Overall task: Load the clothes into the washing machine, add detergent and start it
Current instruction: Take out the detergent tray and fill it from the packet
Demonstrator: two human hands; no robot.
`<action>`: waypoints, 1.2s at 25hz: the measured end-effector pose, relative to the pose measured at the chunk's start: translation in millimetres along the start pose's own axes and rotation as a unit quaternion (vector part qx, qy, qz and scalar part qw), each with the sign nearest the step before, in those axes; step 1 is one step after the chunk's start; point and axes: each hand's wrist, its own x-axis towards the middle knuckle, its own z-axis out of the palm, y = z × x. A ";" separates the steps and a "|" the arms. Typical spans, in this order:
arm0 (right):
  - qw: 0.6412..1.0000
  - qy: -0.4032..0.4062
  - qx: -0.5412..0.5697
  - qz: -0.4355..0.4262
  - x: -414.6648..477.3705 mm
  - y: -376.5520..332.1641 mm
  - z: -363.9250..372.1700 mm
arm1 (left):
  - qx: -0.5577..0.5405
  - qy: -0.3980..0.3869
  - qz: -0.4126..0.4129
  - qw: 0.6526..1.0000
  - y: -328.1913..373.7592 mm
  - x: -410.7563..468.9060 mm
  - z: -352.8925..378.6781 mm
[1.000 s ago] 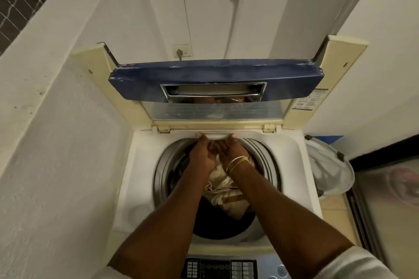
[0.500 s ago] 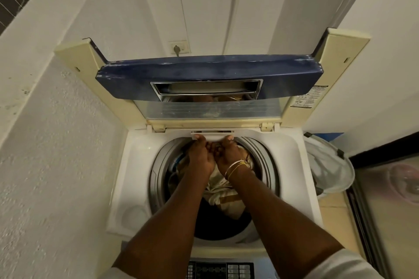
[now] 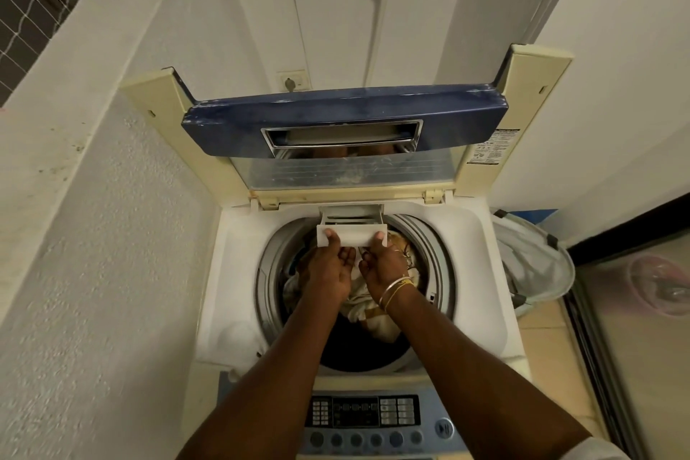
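Detergent drawer (image 3: 349, 235) pulled out; it sat flush half a second before.
Left grip (image 3: 328, 265) and right grip (image 3: 384, 265) each pinched its front lip, thumb on top, fingers curled under. Clothes (image 3: 373, 310) lay directly below both grips in the washing machine (image 3: 466, 254), so loading looked done and detergent came next; none in view. Lid (image 3: 343, 123) stood open beyond the grips, control panel (image 3: 366, 414) behind the wrists, mesh hamper (image 3: 534, 265) on the tiled floor (image 3: 541, 332) off the right grip.

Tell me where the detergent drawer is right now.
In the head view, the detergent drawer sits pulled partway out at the back rim of the tub, centred just below the raised lid, held by the left hand and right hand.
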 end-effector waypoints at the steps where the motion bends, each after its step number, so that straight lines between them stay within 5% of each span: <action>1: 1.000 -0.002 -0.022 -0.005 11.9 15.2 -2.9 | -0.008 0.002 -0.001 1.000 0.2 -3.9 -0.9; 12: 0.955 0.011 -0.261 -0.138 -22.1 30.4 -17.4 | 0.068 -0.038 -0.007 0.997 -8.6 -9.4 -45.9; 16: 0.941 -0.003 -0.288 -0.176 -40.2 27.1 -4.5 | 0.135 -0.077 0.055 0.986 9.1 -23.4 -60.9; 24: 0.897 -0.071 -0.356 -0.252 -74.4 20.9 5.2 | 0.099 -0.104 0.162 0.976 50.8 -78.6 -69.9; 30: 0.860 -0.169 -0.390 -0.283 -138.5 1.8 34.3 | 0.087 -0.037 0.256 0.962 65.8 -140.7 -80.8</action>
